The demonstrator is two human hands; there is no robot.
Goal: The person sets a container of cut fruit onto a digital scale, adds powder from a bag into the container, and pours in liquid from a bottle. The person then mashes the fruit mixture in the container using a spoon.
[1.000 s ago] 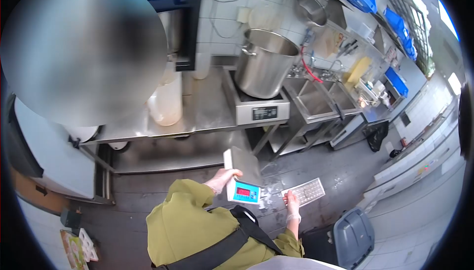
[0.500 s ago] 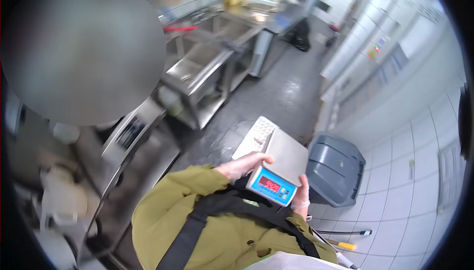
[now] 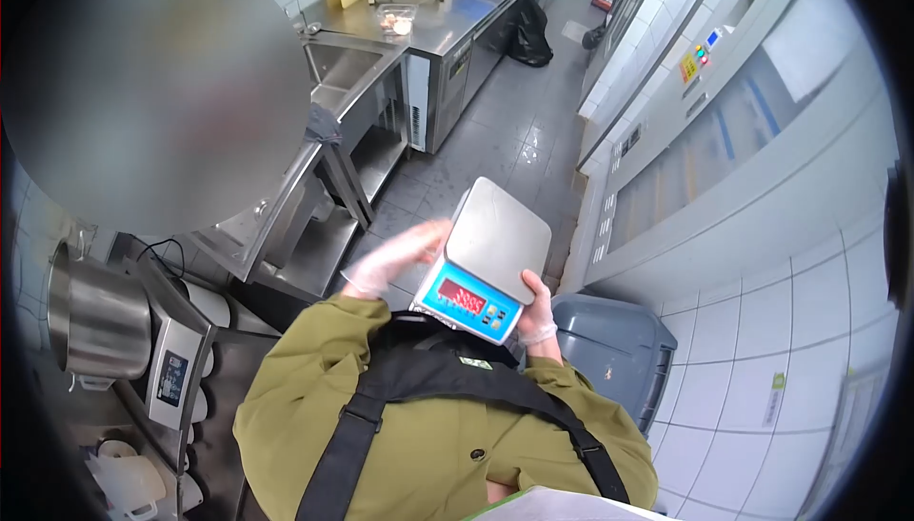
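A digital weighing scale (image 3: 496,238) with a flat steel plate and a blue front panel is held up before my chest. Red digits glow on its display. My right hand (image 3: 539,309), in a clear glove, grips its right edge, thumb at the plate. Along the left side is my left hand (image 3: 395,256), also gloved, with fingers stretched out and slightly smeared; whether they touch the scale I cannot tell. A pale speckled edge shows beneath the scale's front; the rest of that thing is hidden.
A grey lidded bin (image 3: 609,340) stands close on my right beside the tiled wall. Steel sinks (image 3: 347,64) and a counter (image 3: 447,7) line the left, with a large steel pot (image 3: 100,311) nearer. A black bag (image 3: 531,33) lies farther along the floor.
My view has turned, and the scale sits higher and farther left in it. My left thumb has come off the plate. The white perforated thing beside the scale is now mostly hidden. The display digits differ.
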